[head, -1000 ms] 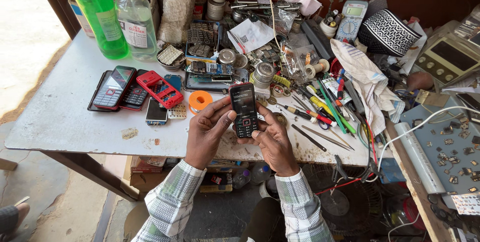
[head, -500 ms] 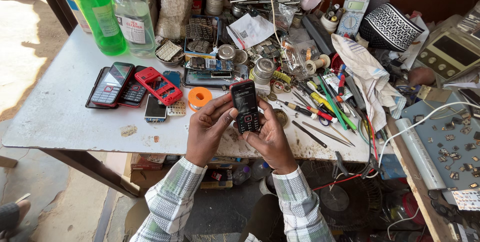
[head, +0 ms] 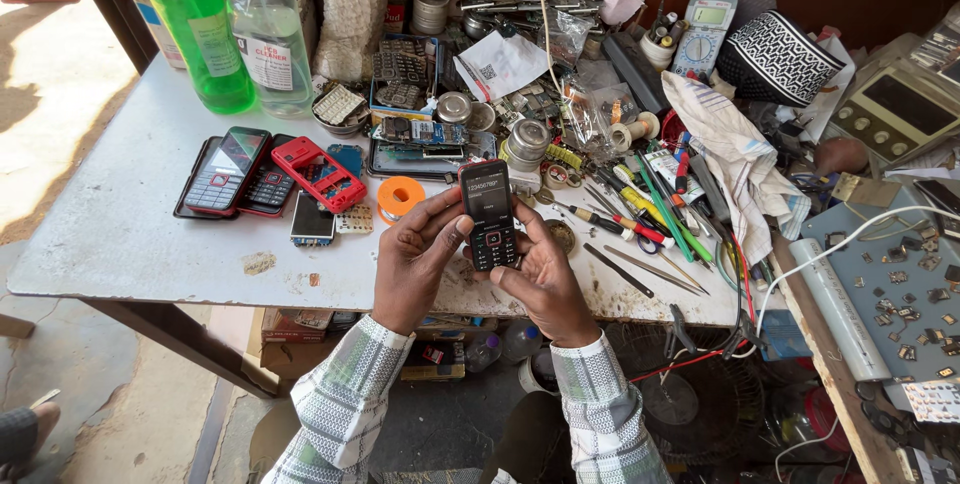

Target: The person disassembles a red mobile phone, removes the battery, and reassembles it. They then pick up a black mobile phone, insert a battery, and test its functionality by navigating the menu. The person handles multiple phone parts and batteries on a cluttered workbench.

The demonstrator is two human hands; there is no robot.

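Both hands are up over the near edge of the table [head: 120,244], and between them sits a black keypad phone [head: 487,214], upright, screen lit and facing the wearer. The left hand [head: 415,264] wraps the phone's left side, thumb lying across near the screen's lower edge, so the body is braced. The right hand [head: 540,279] cradles it from below and the right, thumb resting on the keypad, a grip that looks suited to pressing keys while the other hand steadies. Both hands are closed on the phone, touching each other beneath it.

Just behind the phone lies an orange spool [head: 400,194] on the table. To the left, a cluster of handsets [head: 235,169], a red phone shell [head: 318,172] tilted across them, and a loose keypad piece beside. To the right, screwdrivers [head: 625,222] and tweezers fan out within reach of the right hand. Further back stand a green bottle [head: 195,29] and a clear bottle [head: 268,34], well away from the work. A multimeter [head: 705,29] rests at the rear, beside a patterned cap [head: 775,59].
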